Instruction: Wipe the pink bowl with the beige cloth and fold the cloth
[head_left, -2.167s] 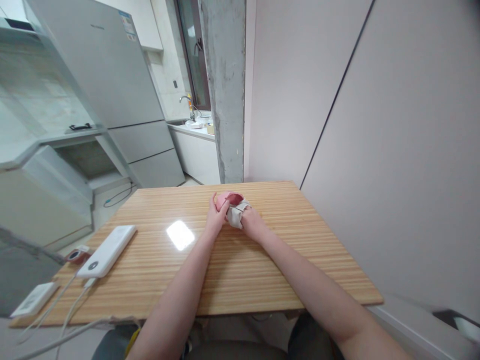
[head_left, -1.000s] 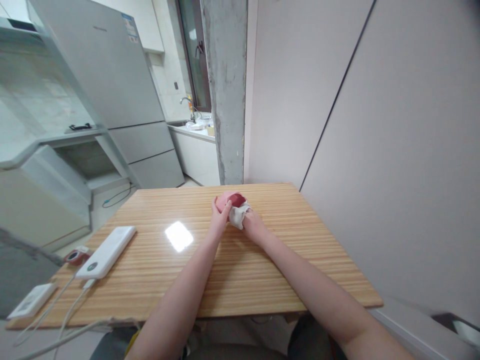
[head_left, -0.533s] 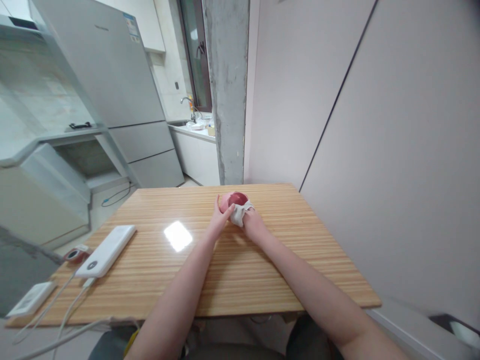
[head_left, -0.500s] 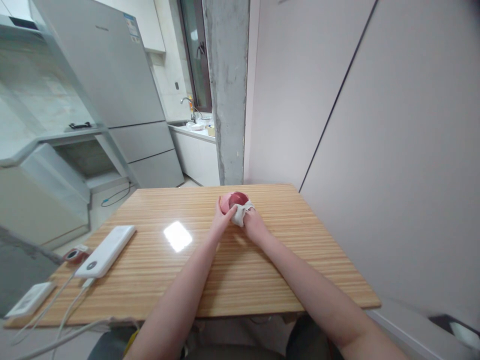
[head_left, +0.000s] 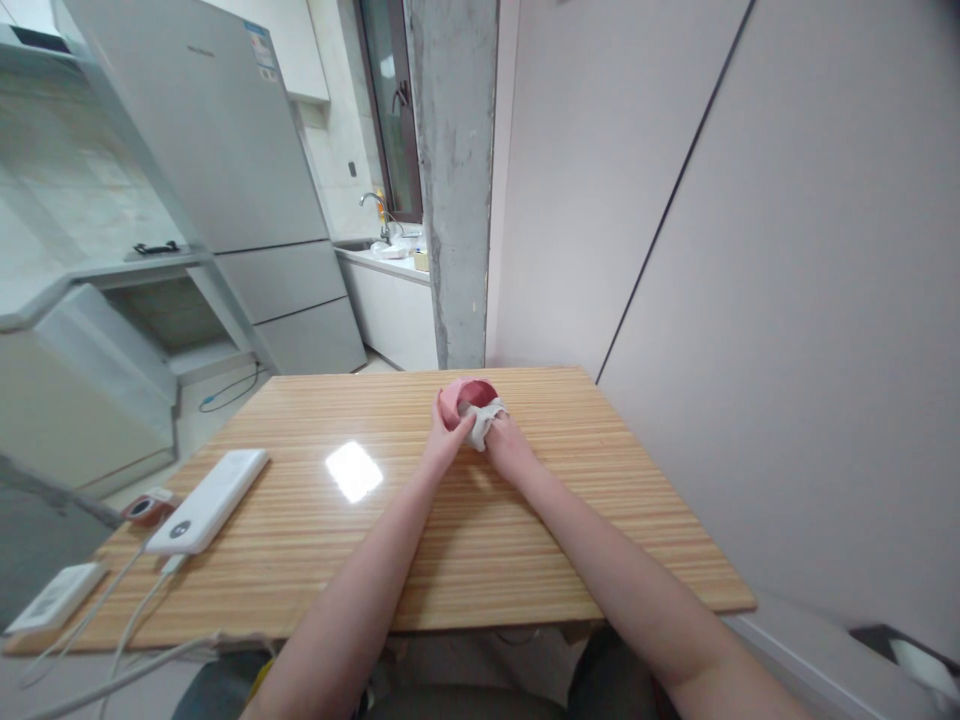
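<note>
A small pink bowl-like container (head_left: 452,396) with a darker red inside is held at the far middle of the table, its opening tilted toward me. My left hand (head_left: 447,434) grips its left side, thumb at the near rim. My right hand (head_left: 508,441) is closed on a whitish cloth (head_left: 481,428), pressed against the near right rim and partly inside the opening. The right fingertips are hidden by the cloth.
On the wood-grain table (head_left: 315,560), a white power bank (head_left: 214,505) with cables lies at the left, near a small reddish device (head_left: 147,509) and a white box (head_left: 57,598). A concrete pillar (head_left: 459,200) and wall panel (head_left: 637,150) stand beyond.
The pink container has tipped a little in my left hand, so more of its pink rim shows at the top. Both hands stay in nearly the same place.
</note>
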